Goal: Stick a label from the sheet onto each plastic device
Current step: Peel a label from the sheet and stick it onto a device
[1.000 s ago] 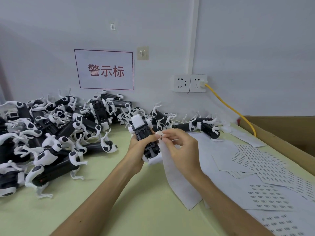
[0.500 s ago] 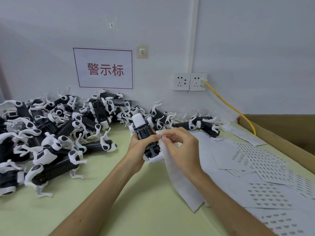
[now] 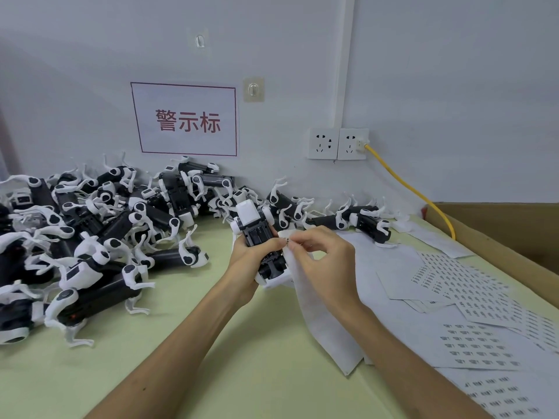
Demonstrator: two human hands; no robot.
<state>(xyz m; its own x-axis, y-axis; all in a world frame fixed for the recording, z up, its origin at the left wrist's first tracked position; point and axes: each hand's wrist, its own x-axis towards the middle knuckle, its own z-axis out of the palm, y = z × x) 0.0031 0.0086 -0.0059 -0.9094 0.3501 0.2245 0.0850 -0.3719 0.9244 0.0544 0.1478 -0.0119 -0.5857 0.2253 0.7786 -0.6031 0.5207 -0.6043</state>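
My left hand (image 3: 248,257) grips a black and white plastic device (image 3: 257,229) upright above the green table, at the middle of the view. A long white backing sheet (image 3: 320,313) hangs from under my right hand down to the table. My right hand (image 3: 325,258) pinches a small label (image 3: 287,241) at the sheet's top edge, right beside the device's dark body. Whether the label touches the device I cannot tell.
A big heap of the same devices (image 3: 90,237) covers the left and back of the table (image 3: 242,373). Label sheets (image 3: 472,300) lie spread at the right, beside a cardboard box (image 3: 514,237). A yellow cable (image 3: 414,192) runs from the wall sockets.
My right hand's fingertips have closed in toward the device with the label. The device and my left hand have stayed almost where they were.
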